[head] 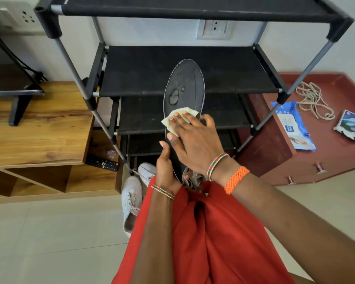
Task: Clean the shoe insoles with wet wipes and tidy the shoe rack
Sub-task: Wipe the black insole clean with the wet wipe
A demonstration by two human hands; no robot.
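Observation:
A long black insole (pixel 184 85) with a pale edge and worn grey patches stands on end in front of the black shoe rack (pixel 189 72). My left hand (pixel 166 169) grips its lower end. My right hand (pixel 195 142) lies flat on its middle, pressing a yellowish-white wet wipe (pixel 176 117) against it. The insole's lower part is hidden under my hands. The rack's shelves hold nothing that I can see.
White sneakers (pixel 131 199) lie on the tiled floor by the rack's foot. A blue wet wipe pack (pixel 295 126), a tangle of laces (pixel 314 99) and a torn packet (pixel 350 126) rest on a red cabinet at right. A wooden unit (pixel 39 128) with a remote (pixel 103 162) stands left.

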